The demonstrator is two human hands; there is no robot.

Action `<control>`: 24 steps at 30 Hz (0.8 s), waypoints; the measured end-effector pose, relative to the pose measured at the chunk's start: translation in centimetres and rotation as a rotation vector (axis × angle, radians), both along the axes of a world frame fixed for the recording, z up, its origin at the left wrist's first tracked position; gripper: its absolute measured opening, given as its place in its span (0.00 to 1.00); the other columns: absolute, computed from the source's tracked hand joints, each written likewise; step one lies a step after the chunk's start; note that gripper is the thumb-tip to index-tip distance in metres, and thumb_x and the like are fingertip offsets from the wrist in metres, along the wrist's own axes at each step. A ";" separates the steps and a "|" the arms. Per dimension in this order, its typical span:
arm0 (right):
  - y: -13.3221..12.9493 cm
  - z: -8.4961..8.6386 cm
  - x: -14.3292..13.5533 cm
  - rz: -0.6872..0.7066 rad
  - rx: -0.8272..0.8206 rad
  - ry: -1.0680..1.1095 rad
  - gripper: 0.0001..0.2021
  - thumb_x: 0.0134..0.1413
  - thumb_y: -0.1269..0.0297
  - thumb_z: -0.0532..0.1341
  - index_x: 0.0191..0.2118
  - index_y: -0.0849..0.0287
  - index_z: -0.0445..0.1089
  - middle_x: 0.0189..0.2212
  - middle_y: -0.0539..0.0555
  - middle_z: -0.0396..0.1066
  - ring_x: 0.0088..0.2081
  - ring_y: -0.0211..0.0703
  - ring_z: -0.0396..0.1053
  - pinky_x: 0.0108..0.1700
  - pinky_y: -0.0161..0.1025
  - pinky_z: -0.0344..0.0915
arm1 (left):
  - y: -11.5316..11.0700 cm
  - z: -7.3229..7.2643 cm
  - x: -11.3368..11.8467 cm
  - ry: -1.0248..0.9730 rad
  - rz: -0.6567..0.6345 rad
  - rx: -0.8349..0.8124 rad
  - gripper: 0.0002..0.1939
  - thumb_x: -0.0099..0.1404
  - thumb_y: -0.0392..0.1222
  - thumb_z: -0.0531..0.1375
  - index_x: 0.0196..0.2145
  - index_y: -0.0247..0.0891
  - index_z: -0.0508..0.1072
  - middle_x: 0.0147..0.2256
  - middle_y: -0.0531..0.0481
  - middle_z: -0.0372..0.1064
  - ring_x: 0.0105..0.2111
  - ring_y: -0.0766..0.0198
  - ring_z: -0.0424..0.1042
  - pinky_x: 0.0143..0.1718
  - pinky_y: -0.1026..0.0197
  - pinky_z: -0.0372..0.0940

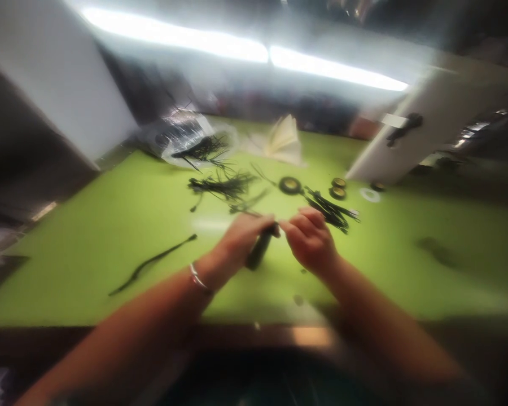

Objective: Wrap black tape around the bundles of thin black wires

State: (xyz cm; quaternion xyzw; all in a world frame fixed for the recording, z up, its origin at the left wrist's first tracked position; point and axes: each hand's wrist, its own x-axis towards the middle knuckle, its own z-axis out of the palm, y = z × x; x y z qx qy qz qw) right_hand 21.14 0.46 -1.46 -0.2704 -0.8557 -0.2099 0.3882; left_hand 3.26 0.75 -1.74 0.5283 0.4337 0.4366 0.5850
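My left hand, with a silver bracelet at the wrist, is closed on a dark elongated object that slants down below its fingers. Blur hides what kind of object it is. Close by on the right, my right hand has its fingers curled in a pinch, the tips almost meeting those of my left hand. Whatever lies in that pinch is hidden. Just beyond my right hand is a bundle of black cables. Past my left hand lies a loose pile of black cables.
A single black cable lies left on the green table. Farther back are a clear plastic bag with dark strands, an open booklet, a black tape roll, small yellow-centred rolls and a white ring. White panels flank the table.
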 end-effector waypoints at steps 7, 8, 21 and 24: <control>0.1 0.2 -0.1 0.008 -0.344 0.208 0.05 0.56 0.72 0.58 0.37 0.57 0.67 0.29 0.52 0.69 0.34 0.44 0.64 0.39 0.43 0.64 | 0.1 0.7 0.4 0.199 0.052 0.263 0.14 0.62 0.46 0.59 0.24 0.35 0.78 0.26 0.47 0.74 0.29 0.62 0.71 0.34 0.62 0.63; 0.1 0.3 -0.1 0.007 -0.379 0.192 0.05 0.56 0.72 0.58 0.38 0.57 0.68 0.29 0.53 0.70 0.34 0.44 0.65 0.39 0.43 0.64 | 0.1 0.7 0.5 0.214 0.043 0.287 0.14 0.62 0.45 0.58 0.24 0.36 0.77 0.27 0.48 0.75 0.30 0.62 0.71 0.34 0.62 0.63; -0.5 0.4 -0.4 -0.087 -0.240 0.063 0.06 0.58 0.73 0.55 0.31 0.58 0.65 0.26 0.54 0.64 0.32 0.45 0.59 0.38 0.43 0.63 | 0.3 0.1 0.2 -0.005 -0.046 0.114 0.05 0.51 0.38 0.65 0.28 0.35 0.77 0.27 0.49 0.74 0.30 0.62 0.71 0.34 0.61 0.65; -0.5 0.2 -0.5 -0.099 -0.143 0.012 0.06 0.57 0.74 0.55 0.32 0.58 0.66 0.26 0.54 0.63 0.34 0.46 0.59 0.41 0.44 0.64 | 0.5 0.1 -0.5 -0.124 -0.163 -0.018 0.06 0.52 0.38 0.65 0.26 0.32 0.78 0.26 0.46 0.74 0.30 0.61 0.71 0.34 0.60 0.65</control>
